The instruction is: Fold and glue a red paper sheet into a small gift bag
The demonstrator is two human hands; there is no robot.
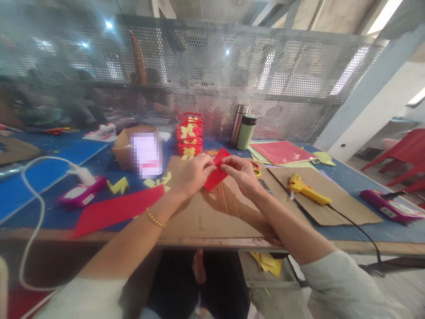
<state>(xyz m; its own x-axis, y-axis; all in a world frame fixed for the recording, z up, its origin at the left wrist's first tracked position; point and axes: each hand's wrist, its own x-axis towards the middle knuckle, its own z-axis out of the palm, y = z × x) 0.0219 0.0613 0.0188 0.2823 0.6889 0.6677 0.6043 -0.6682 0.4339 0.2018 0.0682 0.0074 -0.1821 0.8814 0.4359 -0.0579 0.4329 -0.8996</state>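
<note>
Hands (195,173) pinching red piece (215,176), bottles (246,134) (two) beyond

Perforated metal screen (292,88) stands behind table (352,232), spanning most of width; blurred shapes show through it. Table top blue, front edge brownish. Pale pillar (358,97) slants at right. Past pillar, red chairs (407,157) on greyish floor (357,163). Overhead, pale beams (282,13). Small white lights (109,25) glow upper left; bright strip (385,17) upper right, window or lamp unclear.
</note>
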